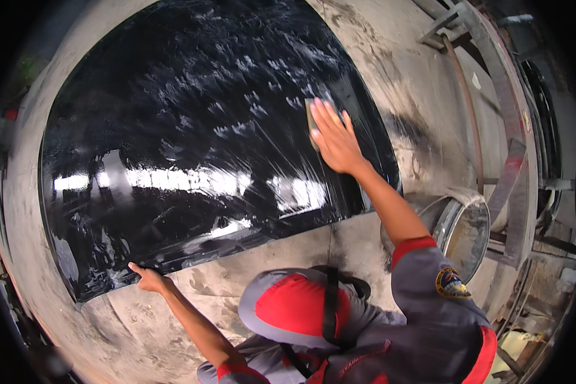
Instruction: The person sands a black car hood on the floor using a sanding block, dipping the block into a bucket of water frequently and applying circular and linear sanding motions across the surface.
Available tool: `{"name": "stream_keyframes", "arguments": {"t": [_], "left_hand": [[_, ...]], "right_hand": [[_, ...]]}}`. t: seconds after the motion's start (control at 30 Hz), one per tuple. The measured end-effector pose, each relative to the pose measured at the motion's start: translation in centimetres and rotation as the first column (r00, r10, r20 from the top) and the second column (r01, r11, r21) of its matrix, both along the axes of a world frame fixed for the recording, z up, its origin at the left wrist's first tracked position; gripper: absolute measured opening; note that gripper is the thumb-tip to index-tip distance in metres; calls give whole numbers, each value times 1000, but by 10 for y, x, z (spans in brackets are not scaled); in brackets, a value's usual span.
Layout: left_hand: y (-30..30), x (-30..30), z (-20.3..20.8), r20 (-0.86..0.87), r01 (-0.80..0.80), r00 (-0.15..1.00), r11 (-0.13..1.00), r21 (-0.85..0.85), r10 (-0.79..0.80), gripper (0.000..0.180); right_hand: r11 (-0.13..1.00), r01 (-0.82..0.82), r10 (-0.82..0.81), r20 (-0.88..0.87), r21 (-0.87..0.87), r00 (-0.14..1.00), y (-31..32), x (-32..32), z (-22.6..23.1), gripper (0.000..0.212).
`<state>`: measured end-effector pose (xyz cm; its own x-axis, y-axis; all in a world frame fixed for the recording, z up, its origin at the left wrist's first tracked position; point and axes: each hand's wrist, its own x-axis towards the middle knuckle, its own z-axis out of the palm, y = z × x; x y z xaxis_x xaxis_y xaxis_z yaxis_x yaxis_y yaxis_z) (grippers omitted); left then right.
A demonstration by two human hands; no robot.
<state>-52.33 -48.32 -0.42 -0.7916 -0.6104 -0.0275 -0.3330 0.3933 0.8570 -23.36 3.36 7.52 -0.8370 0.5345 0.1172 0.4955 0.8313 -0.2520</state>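
A large glossy black panel (192, 128), rounded along its far side, lies before me with wet streaks and whitish smears across it. My right hand (338, 142) rests on its right part, fingers stretched over a flat tan pad (312, 121) pressed to the surface. Only the pad's left edge shows; the palm and fingers cover the rest. At the near left corner, my left hand (150, 280) holds the panel's edge, its thumb on top and the other fingers mostly hidden.
Stained, wet concrete (198, 301) surrounds the panel. A metal drum or bucket (462, 237) lies near my right arm. Beyond it stands a worn frame (515, 128) with a brown rod (470, 109). A grey and red cap (297, 307) blocks part of the near view.
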Motion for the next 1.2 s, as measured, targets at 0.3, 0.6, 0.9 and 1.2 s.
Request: {"name": "stream_keyframes", "arguments": {"t": [0.3, 0.6, 0.9, 1.2], "left_hand": [[15, -8, 4, -41, 7, 999, 997, 72, -4, 82], [3, -13, 14, -1, -26, 1000, 999, -24, 26, 80], [-6, -14, 11, -104, -52, 993, 995, 89, 62, 84], [5, -10, 7, -7, -66, 998, 998, -6, 66, 79]], "right_hand": [[999, -39, 40, -42, 23, 998, 42, -29, 7, 59], [996, -17, 26, 96, -86, 995, -26, 55, 0, 62], [986, 71, -49, 140, -154, 989, -99, 135, -4, 62], [993, 107, -107, -3, -50, 994, -13, 63, -6, 59]]}}
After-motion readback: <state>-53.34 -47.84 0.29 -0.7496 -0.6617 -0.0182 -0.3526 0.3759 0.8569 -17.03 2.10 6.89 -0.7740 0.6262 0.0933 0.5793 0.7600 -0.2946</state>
